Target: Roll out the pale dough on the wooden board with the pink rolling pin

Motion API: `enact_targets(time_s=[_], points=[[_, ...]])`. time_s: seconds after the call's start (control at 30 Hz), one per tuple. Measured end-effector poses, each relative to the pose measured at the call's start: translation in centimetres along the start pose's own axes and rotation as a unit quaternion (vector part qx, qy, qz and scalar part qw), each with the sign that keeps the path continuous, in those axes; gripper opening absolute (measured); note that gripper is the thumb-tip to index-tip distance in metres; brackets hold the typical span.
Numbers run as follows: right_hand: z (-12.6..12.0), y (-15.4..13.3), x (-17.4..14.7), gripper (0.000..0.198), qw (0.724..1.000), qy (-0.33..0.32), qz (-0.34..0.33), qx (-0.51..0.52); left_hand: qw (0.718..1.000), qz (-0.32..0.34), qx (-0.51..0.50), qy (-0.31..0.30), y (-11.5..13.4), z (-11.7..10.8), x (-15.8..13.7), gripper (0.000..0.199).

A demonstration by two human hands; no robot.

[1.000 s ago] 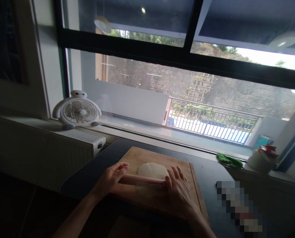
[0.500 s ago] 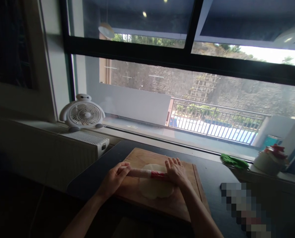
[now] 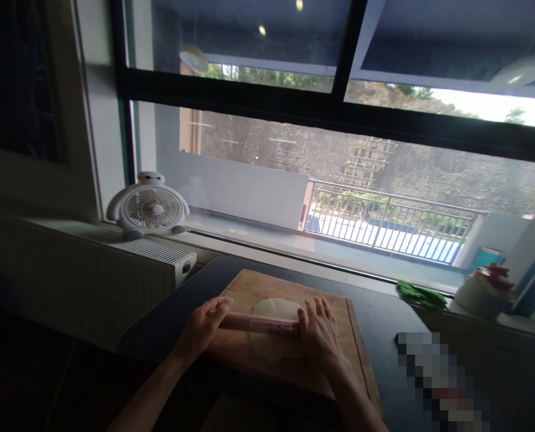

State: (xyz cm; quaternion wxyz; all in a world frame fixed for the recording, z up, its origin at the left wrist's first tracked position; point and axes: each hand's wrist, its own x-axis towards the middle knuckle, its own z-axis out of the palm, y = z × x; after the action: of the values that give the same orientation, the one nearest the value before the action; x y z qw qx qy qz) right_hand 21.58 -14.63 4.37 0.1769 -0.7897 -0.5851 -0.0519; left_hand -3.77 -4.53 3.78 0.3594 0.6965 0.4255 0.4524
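Observation:
A rolling pin lies across a flat, pale sheet of dough on a wooden board. Its middle shows a faint reddish marking. My left hand is closed round the pin's left end, thumb and fingers together. Over the right end rests my right hand, palm down, with its fingers stretched out and spread; the palm hides that end of the pin. Dough shows both beyond the pin and on the near side of it.
The board lies on a dark table by a window. A white fan stands on a radiator at left. A green cloth and a pale pot sit on the sill at right. A pixelated item is on the table's right.
The rolling pin has moved slightly toward me and turned, so its red part now shows less. My right hand has shifted down with its fingers more spread; my left hand has also moved a little nearer.

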Motion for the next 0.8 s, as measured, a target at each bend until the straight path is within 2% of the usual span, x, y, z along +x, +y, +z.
enact_targets(time_s=[0.1,0.2,0.27,0.43,0.53,0.6,0.8], points=[[-0.9,-0.2,4.3,0.044,1.0,-0.015,-0.026,0.005,1.0,0.0,0.011,0.008,0.0,-0.1,0.1,0.043],[-1.2,-0.4,5.3,0.042,0.999,-0.016,-0.034,0.007,1.0,0.001,0.014,0.014,0.2,-0.1,0.1,0.043],[-0.8,-0.3,3.7,0.044,0.999,-0.012,-0.031,0.005,1.0,-0.004,0.008,0.013,0.2,-0.1,0.0,0.044],[1.0,0.6,-3.5,0.058,0.999,0.034,-0.033,-0.008,1.0,-0.001,0.009,0.011,0.1,0.1,-0.2,0.046],[1.3,0.9,-4.3,0.062,0.999,0.032,-0.024,-0.01,1.0,0.007,0.009,0.024,0.2,0.3,-0.3,0.043],[1.1,0.8,-2.2,0.06,1.0,0.003,-0.011,-0.003,1.0,0.008,0.008,0.021,0.4,0.2,-0.4,0.041],[0.8,-0.4,8.1,0.049,0.999,-0.035,-0.021,0.023,1.0,0.016,0.014,0.002,0.7,-0.1,-0.3,0.039]])
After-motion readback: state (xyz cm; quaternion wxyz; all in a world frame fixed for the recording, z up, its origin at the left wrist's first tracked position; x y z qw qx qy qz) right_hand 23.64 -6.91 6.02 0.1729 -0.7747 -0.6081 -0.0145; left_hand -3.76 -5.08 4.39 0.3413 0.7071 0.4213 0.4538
